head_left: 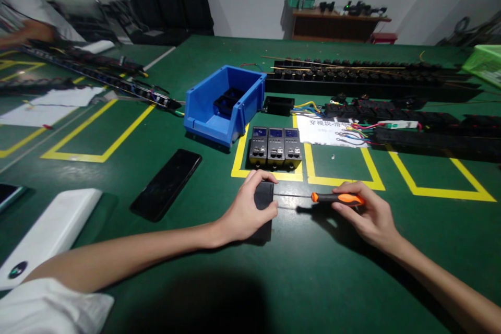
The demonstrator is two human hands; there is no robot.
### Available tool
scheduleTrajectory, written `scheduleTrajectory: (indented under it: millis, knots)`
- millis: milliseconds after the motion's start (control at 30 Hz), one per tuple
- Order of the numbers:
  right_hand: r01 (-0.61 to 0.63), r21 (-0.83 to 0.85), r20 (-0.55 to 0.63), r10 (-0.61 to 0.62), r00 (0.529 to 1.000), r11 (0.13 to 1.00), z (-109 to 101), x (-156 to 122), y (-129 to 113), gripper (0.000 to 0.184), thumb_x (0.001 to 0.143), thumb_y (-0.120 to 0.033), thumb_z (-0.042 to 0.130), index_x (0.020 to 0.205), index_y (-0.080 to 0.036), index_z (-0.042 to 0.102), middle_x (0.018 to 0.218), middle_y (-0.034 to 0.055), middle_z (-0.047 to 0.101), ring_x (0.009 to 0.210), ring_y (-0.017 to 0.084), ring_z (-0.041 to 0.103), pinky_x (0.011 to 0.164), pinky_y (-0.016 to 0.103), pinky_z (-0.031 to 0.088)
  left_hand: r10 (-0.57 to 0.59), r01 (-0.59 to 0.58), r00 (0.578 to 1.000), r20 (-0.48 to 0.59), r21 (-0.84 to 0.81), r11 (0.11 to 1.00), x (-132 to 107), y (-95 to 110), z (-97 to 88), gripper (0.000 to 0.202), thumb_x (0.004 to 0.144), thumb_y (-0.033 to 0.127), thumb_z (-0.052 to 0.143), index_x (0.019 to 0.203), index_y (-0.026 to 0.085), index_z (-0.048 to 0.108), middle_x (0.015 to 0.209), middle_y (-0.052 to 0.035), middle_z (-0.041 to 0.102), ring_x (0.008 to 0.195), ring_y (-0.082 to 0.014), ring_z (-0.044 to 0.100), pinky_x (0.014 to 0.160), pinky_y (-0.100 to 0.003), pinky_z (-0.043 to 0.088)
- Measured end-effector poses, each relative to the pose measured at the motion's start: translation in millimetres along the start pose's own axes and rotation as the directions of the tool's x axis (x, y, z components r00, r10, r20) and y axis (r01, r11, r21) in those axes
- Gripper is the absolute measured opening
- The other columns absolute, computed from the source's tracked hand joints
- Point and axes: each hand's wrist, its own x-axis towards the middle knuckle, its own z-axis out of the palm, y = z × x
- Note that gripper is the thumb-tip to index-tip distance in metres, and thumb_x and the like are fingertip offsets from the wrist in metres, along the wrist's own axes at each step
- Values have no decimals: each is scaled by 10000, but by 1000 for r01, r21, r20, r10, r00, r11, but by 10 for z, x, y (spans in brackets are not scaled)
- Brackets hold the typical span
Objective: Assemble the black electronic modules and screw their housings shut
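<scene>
My left hand (245, 215) pins small black box (263, 194), near edge of green table (313, 282); right hand (371, 217) grips orange-handled screwdriver (337, 198); off-axis push could skid tip.

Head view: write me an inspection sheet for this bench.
Surface: green table marked with yellow tape boxes.
Job's things: black module with the screwdriver tip at its side; three display modules in a row behind.
Clutter: blue bin, black phone, white slab, printed sheet.
Hands: left hand grips the black module; right hand holds the screwdriver by its orange handle.
Cables: coloured wires on the sheet; long power strips behind.
Surroundings: another person's arm far left, black chairs, wooden shelf by the wall.
</scene>
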Motion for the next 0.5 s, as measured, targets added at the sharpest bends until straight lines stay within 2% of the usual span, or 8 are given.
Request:
scheduleTrajectory:
  millis: [167, 500]
  knots:
    - [-47, -8, 21, 48, 999, 999, -17, 1, -40, 116, 836, -294, 655, 924, -225, 621, 757, 20, 675, 628, 169, 631, 548, 252, 477, 11, -11, 1000, -6, 5, 1000, -1, -7, 4, 342, 719, 105, 574, 1040, 204, 513, 1032, -39, 557, 1000, -210, 543, 911, -347, 430]
    - [-51, -45, 49, 53, 997, 998, -16, 32, -76, 135, 849, -339, 614, 816, -208, 616, 658, -3, 632, 538, 142, 561, 515, 243, 428, 8, -8, 1000, 1, 5, 1000, 3, -3, -1, 340, 727, 110, 573, 1046, 207, 507, 1033, -38, 550, 996, -207, 540, 906, -344, 430]
